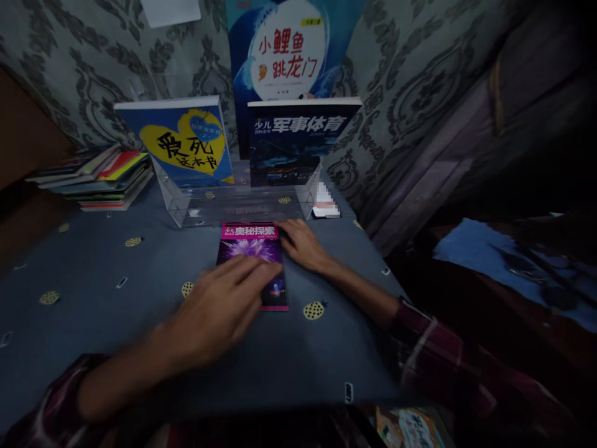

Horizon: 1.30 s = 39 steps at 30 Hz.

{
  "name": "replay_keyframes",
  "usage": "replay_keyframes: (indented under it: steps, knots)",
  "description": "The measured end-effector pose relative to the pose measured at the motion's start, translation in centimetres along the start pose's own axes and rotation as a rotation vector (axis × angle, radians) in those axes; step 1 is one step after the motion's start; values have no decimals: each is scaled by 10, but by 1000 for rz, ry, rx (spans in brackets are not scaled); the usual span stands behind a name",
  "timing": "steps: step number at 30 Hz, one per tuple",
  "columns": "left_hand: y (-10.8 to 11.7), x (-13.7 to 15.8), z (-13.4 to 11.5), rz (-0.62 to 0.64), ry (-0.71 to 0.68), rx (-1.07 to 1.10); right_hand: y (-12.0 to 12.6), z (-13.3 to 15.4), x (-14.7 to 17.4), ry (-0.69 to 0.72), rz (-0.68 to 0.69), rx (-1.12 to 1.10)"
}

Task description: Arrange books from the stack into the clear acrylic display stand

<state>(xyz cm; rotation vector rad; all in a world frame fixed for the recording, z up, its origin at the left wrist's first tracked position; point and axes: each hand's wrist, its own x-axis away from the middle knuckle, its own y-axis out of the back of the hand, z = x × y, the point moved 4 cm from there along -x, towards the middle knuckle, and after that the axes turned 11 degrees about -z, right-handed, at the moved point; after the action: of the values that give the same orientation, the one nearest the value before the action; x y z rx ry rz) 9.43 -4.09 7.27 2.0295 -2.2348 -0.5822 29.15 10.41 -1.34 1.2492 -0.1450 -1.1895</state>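
Observation:
A small purple-and-pink book (249,249) with white Chinese lettering lies flat on the table, its cover up. My left hand (228,305) is over the lower part of the cover, fingers stretched out and slightly blurred; whether it presses on the cover I cannot tell. At the upper right corner of the book rests my right hand (303,244), its fingers reaching to the edge and the thumb lower along the side. Right behind the book stands a clear acrylic stand (205,202). It bears a blue book with a yellow heart (186,146) and a dark blue book (298,149).
Several books in a stack (105,177) lie at the back left of the cloth-covered table (93,267). A large blue picture book (289,50) stands against the patterned wall behind the stand. To the right hangs a grey curtain (429,143). Below the front edge shows another book (410,428).

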Motion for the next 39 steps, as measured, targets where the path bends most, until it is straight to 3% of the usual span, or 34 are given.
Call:
replay_keyframes:
  steps: [3,7,12,16,20,27,39]
  knots:
    - [-30,-26,15,147,-236,-480,-3,-6,-5,-31,-10,55]
    - [-55,-45,44,192,-260,-753,-5,-7,-11,-75,12,83]
    - [-49,-31,46,200,-330,-811,4,0,-7,-113,-26,0]
    - [-33,-15,38,207,-419,-944,11,11,4,-45,-18,-188]
    - [-30,-20,31,176,-321,-1131,14,16,9,-12,-41,-305]
    - [-47,-41,17,228,-136,-1389,14,15,12,-37,-131,-379]
    - [-48,-42,19,208,-200,-1371,18,17,13,-30,-156,-369]
